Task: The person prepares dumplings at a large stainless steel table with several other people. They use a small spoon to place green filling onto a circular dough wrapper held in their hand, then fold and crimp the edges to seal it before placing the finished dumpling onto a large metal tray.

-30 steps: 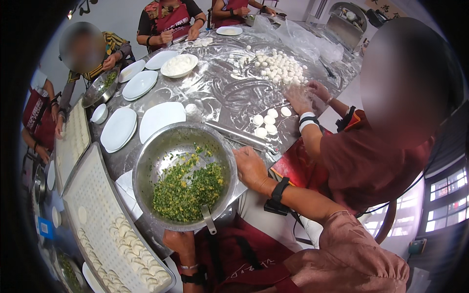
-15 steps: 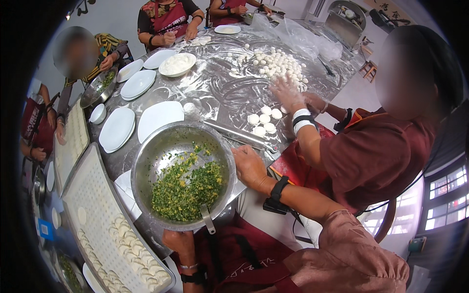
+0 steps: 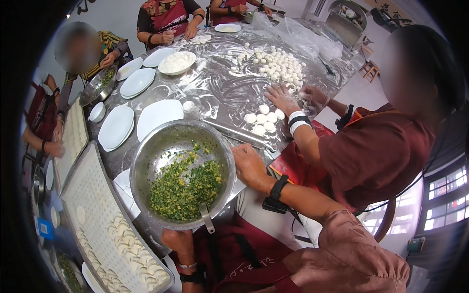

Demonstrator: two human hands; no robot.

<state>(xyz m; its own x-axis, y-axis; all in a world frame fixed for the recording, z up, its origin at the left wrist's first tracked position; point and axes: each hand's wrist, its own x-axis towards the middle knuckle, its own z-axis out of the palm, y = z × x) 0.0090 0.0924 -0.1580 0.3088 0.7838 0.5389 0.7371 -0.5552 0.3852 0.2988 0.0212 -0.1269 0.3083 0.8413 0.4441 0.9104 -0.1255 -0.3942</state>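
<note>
A steel mixing bowl [image 3: 143,168] is tilted toward me at the near table edge. In it lies a chopped green and yellow filling [image 3: 188,183], with the metal handle of a utensil [image 3: 207,219] sticking out over the near rim. My right hand [image 3: 248,165] grips the bowl's right side, its fingertips partly hidden behind the rim. At the near left, my left hand [image 3: 178,241] holds the bowl from below, with most of its fingers out of sight. Just beyond the bowl lies a steel rolling pin [image 3: 239,134].
Left of the bowl is a perforated tray [image 3: 97,188] with rows of dumplings [image 3: 132,246]. White plates [image 3: 161,117] and a flour bowl [image 3: 177,63] stand beyond. At right, a co-worker's hands [image 3: 283,99] work beside flattened dough pieces [image 3: 264,118] and a dough-ball pile [image 3: 281,66].
The bowl and my hands have barely moved. The co-worker's hand at right has come down from the dough-ball pile toward the flattened pieces. A person's hands at far left have reached the back tray.
</note>
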